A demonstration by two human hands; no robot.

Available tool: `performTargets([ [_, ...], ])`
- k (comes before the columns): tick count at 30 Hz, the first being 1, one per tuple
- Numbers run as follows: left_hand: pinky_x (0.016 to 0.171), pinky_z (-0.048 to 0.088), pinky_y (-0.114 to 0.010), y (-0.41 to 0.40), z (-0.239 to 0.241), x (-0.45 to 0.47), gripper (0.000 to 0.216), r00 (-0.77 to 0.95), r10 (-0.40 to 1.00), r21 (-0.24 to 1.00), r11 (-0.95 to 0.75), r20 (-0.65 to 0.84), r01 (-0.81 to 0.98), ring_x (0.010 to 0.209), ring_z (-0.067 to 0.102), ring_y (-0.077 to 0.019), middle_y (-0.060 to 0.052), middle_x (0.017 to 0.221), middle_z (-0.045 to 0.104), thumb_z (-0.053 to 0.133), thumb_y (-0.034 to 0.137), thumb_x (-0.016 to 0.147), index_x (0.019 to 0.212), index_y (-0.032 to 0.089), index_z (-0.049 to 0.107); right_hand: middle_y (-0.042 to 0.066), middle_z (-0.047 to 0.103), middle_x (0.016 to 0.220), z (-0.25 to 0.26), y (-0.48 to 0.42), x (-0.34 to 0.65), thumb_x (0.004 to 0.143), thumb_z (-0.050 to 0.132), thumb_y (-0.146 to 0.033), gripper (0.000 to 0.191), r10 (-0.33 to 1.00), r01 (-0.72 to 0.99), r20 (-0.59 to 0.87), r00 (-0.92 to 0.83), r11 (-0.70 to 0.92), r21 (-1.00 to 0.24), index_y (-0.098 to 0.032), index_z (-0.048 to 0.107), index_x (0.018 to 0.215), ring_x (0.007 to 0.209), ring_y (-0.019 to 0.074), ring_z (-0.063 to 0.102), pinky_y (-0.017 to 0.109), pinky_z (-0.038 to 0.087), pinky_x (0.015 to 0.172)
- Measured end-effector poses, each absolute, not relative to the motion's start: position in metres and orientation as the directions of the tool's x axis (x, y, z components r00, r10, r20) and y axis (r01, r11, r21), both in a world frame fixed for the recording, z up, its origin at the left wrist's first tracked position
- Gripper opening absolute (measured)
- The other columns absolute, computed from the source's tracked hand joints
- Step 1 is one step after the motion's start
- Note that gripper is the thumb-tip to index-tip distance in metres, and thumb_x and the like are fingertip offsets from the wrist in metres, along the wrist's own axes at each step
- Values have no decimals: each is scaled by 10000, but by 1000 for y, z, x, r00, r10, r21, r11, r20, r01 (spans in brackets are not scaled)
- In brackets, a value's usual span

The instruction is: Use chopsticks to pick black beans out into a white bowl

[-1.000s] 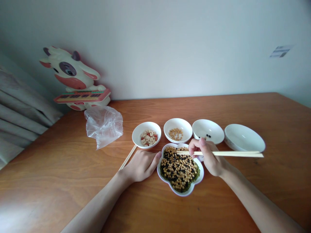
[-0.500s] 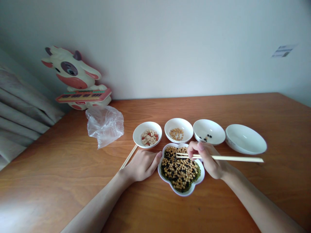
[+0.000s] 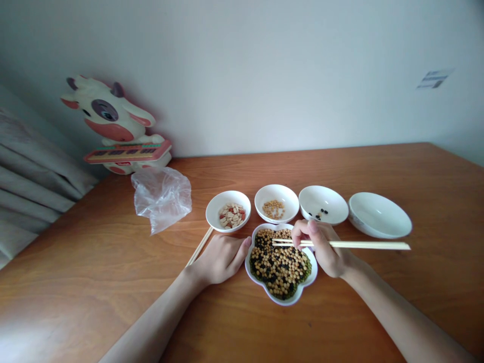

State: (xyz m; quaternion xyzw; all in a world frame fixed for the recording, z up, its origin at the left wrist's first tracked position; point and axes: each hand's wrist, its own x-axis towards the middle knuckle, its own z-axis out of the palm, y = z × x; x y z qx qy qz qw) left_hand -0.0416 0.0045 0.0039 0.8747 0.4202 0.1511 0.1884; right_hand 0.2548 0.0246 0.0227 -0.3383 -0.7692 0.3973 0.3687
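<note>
A white flower-shaped dish (image 3: 280, 298) heaped with mixed yellow, black and green beans sits near me on the wooden table. My right hand (image 3: 321, 247) grips a pair of chopsticks (image 3: 363, 245) whose tips hover over the beans. My left hand (image 3: 221, 258) rests on the table with its fingers against the dish's left rim; whether it holds anything is hidden. Behind the dish stand small white bowls: one with peanuts (image 3: 228, 210), one with yellow beans (image 3: 277, 203), one with a few black beans (image 3: 323, 205).
An empty white bowl (image 3: 379, 215) stands at the right of the row. A second pair of chopsticks (image 3: 199, 245) lies beside my left hand. A crumpled clear plastic bag (image 3: 162, 196) and a cow-shaped toy (image 3: 113, 126) sit at the back left by the wall.
My right hand lowered the chopsticks slightly, from level with the black-bean bowl down over the mixed beans. My left hand stayed put.
</note>
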Motion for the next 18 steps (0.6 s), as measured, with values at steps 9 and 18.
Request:
performTargets([
  [9, 690, 351, -345, 4, 6, -42, 478, 610, 787, 468, -573, 85, 673, 644, 570, -160, -21, 742, 644, 244, 328, 1146, 744, 202, 470, 88, 629, 687, 31, 30, 265, 1041, 232, -722, 733, 845, 59, 535, -10, 534, -843, -248, 689, 720, 717, 283, 599, 422, 441, 685],
  [18, 697, 342, -345, 4, 7, -41, 481, 600, 797, 460, -560, 72, 689, 637, 550, -159, -22, 723, 633, 243, 331, 1144, 734, 198, 455, 42, 580, 668, 33, 23, 260, 1071, 115, -688, 758, 883, 120, 360, -300, 410, -904, -225, 607, 726, 632, 204, 539, 354, 390, 606],
])
